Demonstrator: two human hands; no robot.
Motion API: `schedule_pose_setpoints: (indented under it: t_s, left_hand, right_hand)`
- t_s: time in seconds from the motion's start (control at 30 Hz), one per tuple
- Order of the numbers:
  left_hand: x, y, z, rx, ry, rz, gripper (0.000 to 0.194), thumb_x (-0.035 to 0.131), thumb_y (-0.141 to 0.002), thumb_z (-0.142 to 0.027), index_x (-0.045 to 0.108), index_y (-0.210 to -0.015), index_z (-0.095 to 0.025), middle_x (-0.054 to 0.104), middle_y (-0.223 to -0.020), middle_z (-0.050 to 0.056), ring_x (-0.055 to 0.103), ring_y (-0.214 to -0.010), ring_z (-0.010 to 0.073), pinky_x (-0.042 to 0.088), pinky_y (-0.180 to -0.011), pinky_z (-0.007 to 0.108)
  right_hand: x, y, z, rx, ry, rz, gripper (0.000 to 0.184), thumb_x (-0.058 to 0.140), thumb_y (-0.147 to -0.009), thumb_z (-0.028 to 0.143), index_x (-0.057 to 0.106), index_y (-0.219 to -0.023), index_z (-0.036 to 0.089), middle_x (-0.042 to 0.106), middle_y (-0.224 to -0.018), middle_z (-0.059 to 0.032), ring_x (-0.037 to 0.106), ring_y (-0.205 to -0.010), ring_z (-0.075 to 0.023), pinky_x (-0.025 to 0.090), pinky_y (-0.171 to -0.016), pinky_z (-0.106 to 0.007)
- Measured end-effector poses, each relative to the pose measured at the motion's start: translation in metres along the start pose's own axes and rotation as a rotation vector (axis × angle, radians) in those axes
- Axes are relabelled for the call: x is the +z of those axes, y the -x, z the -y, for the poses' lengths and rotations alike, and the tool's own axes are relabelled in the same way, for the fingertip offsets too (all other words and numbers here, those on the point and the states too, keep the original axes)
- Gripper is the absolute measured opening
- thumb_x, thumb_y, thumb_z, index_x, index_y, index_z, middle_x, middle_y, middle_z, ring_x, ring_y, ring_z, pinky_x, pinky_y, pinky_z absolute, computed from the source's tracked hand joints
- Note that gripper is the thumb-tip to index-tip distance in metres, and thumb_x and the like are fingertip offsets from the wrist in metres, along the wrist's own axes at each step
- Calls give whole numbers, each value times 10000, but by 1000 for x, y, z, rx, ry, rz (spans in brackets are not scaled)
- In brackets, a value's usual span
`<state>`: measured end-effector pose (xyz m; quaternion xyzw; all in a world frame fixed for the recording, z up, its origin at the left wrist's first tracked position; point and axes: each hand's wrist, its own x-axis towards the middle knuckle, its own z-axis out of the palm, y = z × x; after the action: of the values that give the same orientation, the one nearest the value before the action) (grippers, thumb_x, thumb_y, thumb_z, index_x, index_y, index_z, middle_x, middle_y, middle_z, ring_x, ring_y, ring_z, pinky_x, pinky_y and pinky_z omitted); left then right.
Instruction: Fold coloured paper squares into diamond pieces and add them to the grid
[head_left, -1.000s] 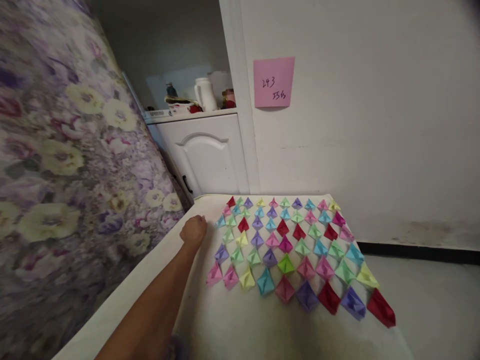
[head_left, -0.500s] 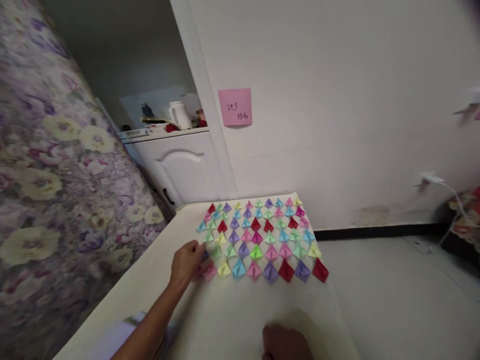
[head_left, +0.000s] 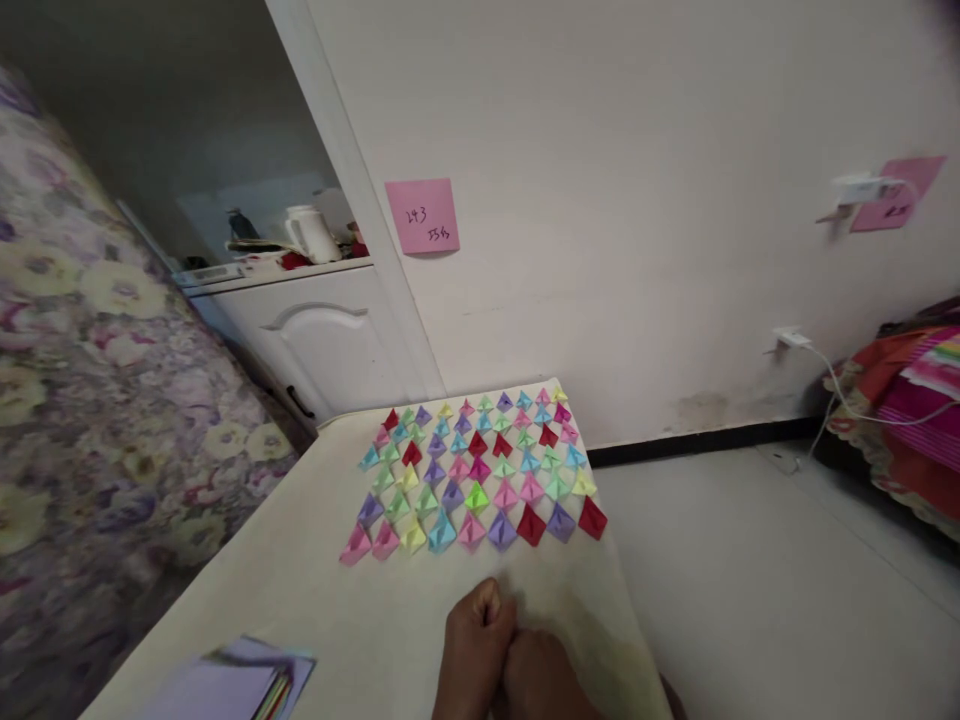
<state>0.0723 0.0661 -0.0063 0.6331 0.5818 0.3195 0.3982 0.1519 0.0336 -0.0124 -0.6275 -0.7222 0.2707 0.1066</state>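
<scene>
My left hand (head_left: 477, 640) is closed in a fist near the front of the cream-covered table (head_left: 300, 560). Against it rests my right hand (head_left: 544, 675), also curled into a fist and cut off by the lower frame edge. No object shows in either hand. Beyond the fists, several rows of small folded paper pieces in pink, red, purple, blue, green and yellow cover the far part of the table. Closest to the hands are a pink folded paper (head_left: 472, 531), a purple one (head_left: 502, 531) and a red one (head_left: 531, 525).
A stack of coloured paper (head_left: 225, 690) in a purple cover lies at the lower left, blurred. A floral curtain (head_left: 97, 420) hangs on the left. The white wall (head_left: 600, 200) and cabinet (head_left: 322, 340) stand behind. A white cable (head_left: 862, 410) hangs at right.
My left hand has left the left end of the paper rows and come down beside my right fist. The view has swung to the right.
</scene>
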Motion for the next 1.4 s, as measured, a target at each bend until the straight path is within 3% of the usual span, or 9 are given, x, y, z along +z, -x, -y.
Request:
schedule_pose_setpoints:
  t_s: [0.2, 0.57, 0.67, 0.73, 0.8, 0.93, 1.03, 1.2, 1.4]
  left_hand:
    - [-4, -1, -2, -18, -1, 11, 333, 498, -699, -277, 218, -529, -218, 233, -516, -72, 242, -515, 92, 238, -481, 213]
    - [-7, 9, -11, -16, -117, 24, 341, 500, -710, -294, 227, -526, -208, 258, -509, -66, 275, -519, 96, 235, -495, 216]
    - [-9, 11, -17, -10, -51, 46, 365, 508, -732, -340, 233, -531, -210, 260, -517, -64, 273, -524, 97, 245, -500, 215]
    - [-11, 13, -21, -9, -26, 57, 373, 506, -747, -374, 243, -538, -210, 263, -528, -61, 278, -533, 100, 249, -502, 216]
    - [-12, 14, -23, -6, -19, 60, 381, 511, -749, -386, 245, -540, -211, 261, -533, -60, 278, -536, 101, 248, -504, 218]
    - [-10, 15, -26, -13, -18, 67, 386, 514, -746, -367, 230, -536, -212, 247, -522, -65, 262, -524, 98, 231, -501, 225]
    - [-8, 15, -26, -10, -21, 74, 381, 517, -744, -356, 234, -534, -212, 257, -520, -64, 267, -526, 98, 235, -506, 227]
    - [-7, 16, -24, -5, -29, 84, 369, 524, -740, -342, 251, -530, -210, 271, -515, -63, 285, -527, 100, 238, -511, 229]
    - [-6, 19, -24, 1, 9, 95, 362, 531, -735, -326, 257, -531, -206, 278, -517, -62, 293, -529, 99, 245, -512, 228]
  right_hand:
    - [5, -5, 1, 33, 1, -19, 301, 471, -758, 32, 718, -912, 112, 728, -853, -144, 693, -772, -213, 493, -645, -213]
    - [-6, 2, 11, 75, -12, 108, 304, 456, -792, 57, 710, -939, 137, 727, -876, -134, 690, -803, -252, 490, -620, -248]
    - [-16, 7, 2, 19, -34, 48, 256, 477, -791, 110, 710, -889, 143, 731, -832, -122, 689, -763, -232, 461, -606, -235]
    - [-28, 10, -13, -52, -108, -91, 233, 464, -814, 167, 697, -814, 169, 728, -819, -81, 674, -760, -199, 437, -626, -228]
    - [-44, 11, -35, 22, -129, -248, 215, 460, -811, 191, 655, -721, 182, 705, -732, -44, 647, -706, -178, 414, -625, -232]
    - [-71, 3, -81, 182, -199, -463, 125, 451, -803, 196, 576, -807, 200, 661, -707, -4, 614, -630, -143, 385, -572, -210]
    - [-74, -7, -98, 244, -201, -460, 141, 463, -781, 177, 563, -873, 216, 646, -711, 15, 609, -596, -131, 367, -550, -199]
    - [-64, -19, -98, 232, -160, -421, 214, 459, -775, 127, 566, -934, 222, 642, -722, 13, 597, -572, -115, 348, -562, -193]
    - [-64, -24, -99, 225, -134, -420, 117, 474, -770, 119, 550, -774, 208, 628, -673, 11, 581, -562, -120, 323, -535, -190]
